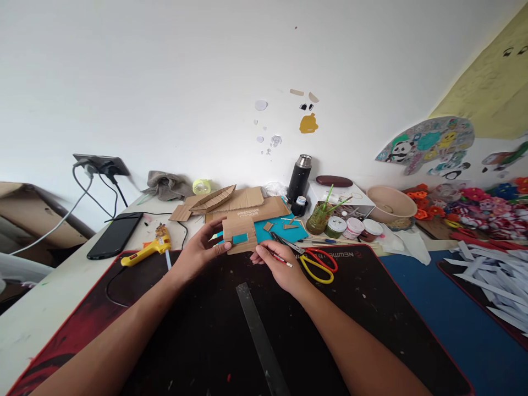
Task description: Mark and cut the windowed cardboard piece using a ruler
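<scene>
My left hand [206, 245] is closed on the left side of a small piece of brown cardboard [237, 226], thumb in front and fingers behind. A rectangular window is cut in the cardboard, and blue shows through it. At the piece's lower right, my right hand [276, 264] pinches with the thumb and has a red pencil [284, 260] tucked in it; its fingers also touch the cardboard edge. Just right of that hand lie scissors [317, 267] with red and yellow handles. A dark flat ruler [259, 335] rests on the black mat [198, 330] below the hands.
A yellow glue gun [148, 250] and a black phone [115, 235] lie to the left. Behind the hands are cardboard sheets [268, 208], a blue sheet [299, 234], a black flask [300, 179] and small jars [336, 226]. White paper strips [495, 280] are piled at far right.
</scene>
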